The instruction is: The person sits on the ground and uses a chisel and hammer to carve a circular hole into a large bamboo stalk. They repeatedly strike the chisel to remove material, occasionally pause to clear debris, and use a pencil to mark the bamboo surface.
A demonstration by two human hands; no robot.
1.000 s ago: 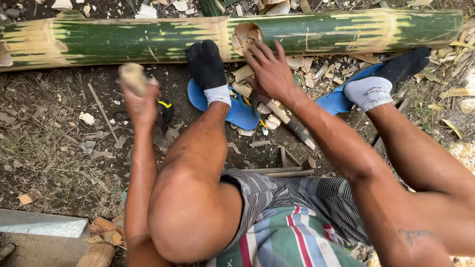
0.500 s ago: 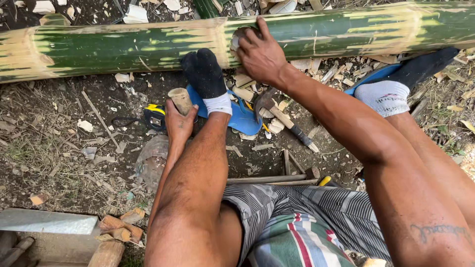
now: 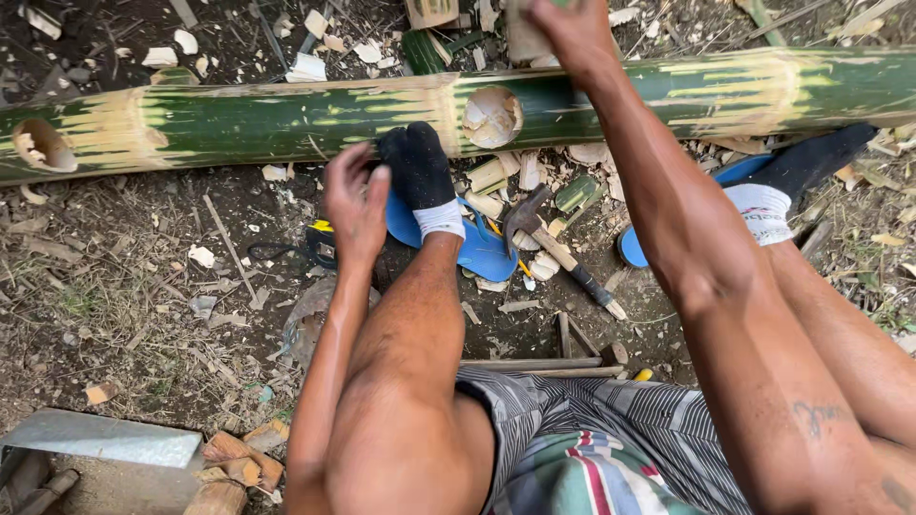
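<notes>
A long green bamboo pole [image 3: 286, 119] lies across the ground, with a round hole [image 3: 491, 116] cut in its side and a second hole [image 3: 43, 145] near its left end. My left hand [image 3: 355, 202] hovers just below the pole, beside my left foot in a black sock [image 3: 420, 172]; its fingers curl away from me and I cannot see anything in them. My right hand [image 3: 572, 29] reaches over the top of the pole next to a pale wood block [image 3: 523, 40]; its grip is hidden. A hammer [image 3: 539, 234] lies between my feet.
Blue sandals [image 3: 487, 253] [image 3: 632, 250] lie under my feet among bamboo chips and cut pieces [image 3: 577, 191]. A yellow and black tape measure [image 3: 320, 243] sits by my left hand. A metal sheet [image 3: 100, 439] and wood offcuts [image 3: 234, 458] lie at the lower left.
My left hand, raised with a round wooden piece a second ago, has come down beside my left foot. My right hand has left the hole and moved up over the pole.
</notes>
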